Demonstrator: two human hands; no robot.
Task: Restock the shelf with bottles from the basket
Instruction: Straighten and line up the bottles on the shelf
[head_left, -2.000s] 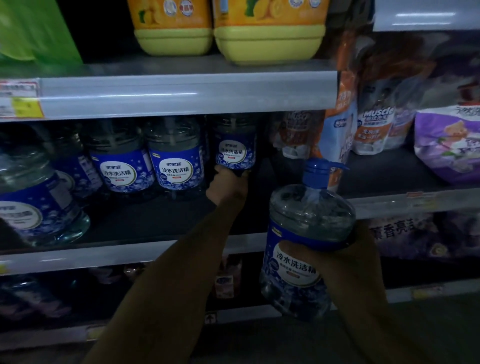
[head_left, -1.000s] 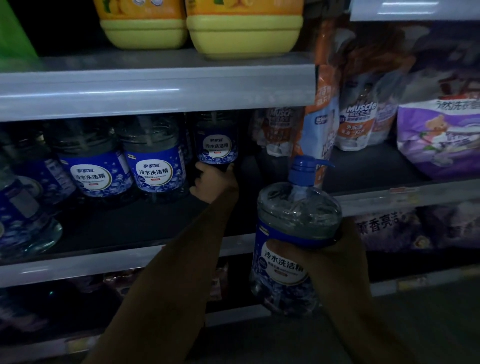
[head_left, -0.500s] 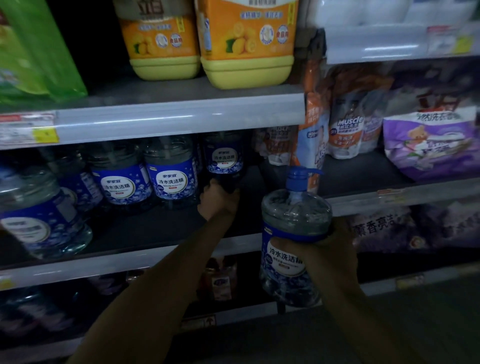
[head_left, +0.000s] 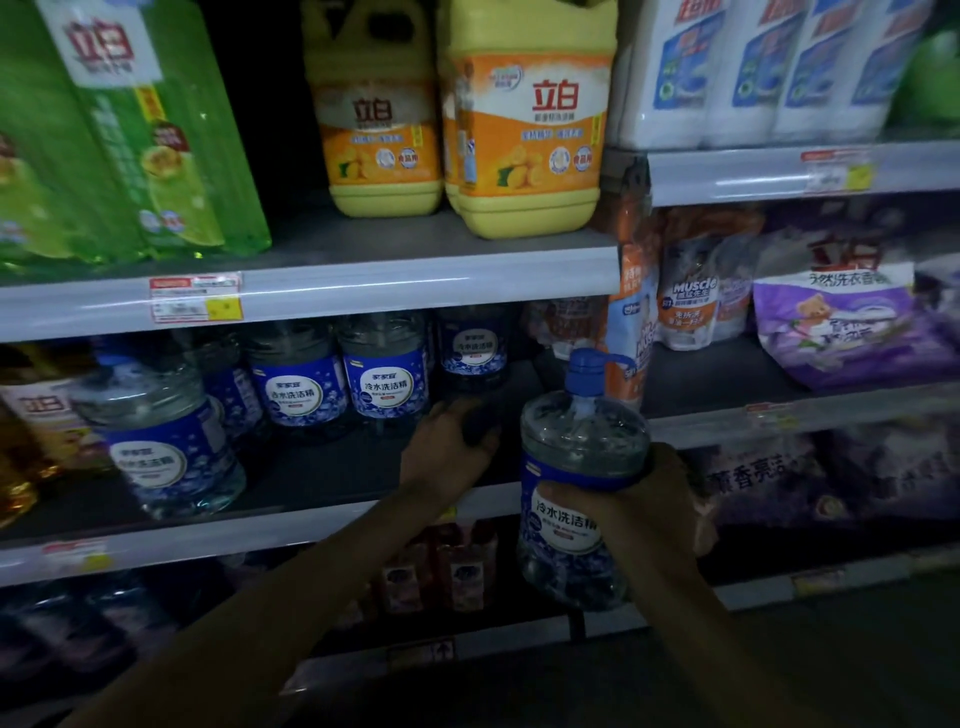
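My right hand (head_left: 652, 501) grips a clear pump bottle (head_left: 582, 447) with a blue label and blue pump, upright in front of the middle shelf (head_left: 322, 525). My left hand (head_left: 449, 449) hovers over the shelf's front part, fingers loosely curved around a dark gap and holding nothing I can make out. It is just in front of a matching bottle (head_left: 472, 353) that stands deep on the shelf. Several more of these bottles (head_left: 387, 382) line the shelf to the left, one (head_left: 156, 441) nearer the front. The basket is out of view.
Yellow detergent jugs (head_left: 524, 130) and green packs (head_left: 119, 135) fill the shelf above. Orange refill pouches (head_left: 631, 332) and purple bags (head_left: 841, 322) sit to the right of the bottles. Dark products occupy the lower shelf (head_left: 441, 577). The light is dim.
My left hand has let go of the deep bottle and drawn back toward the shelf's front. The view tilted up, showing more of the upper shelf. My right hand still holds its bottle.
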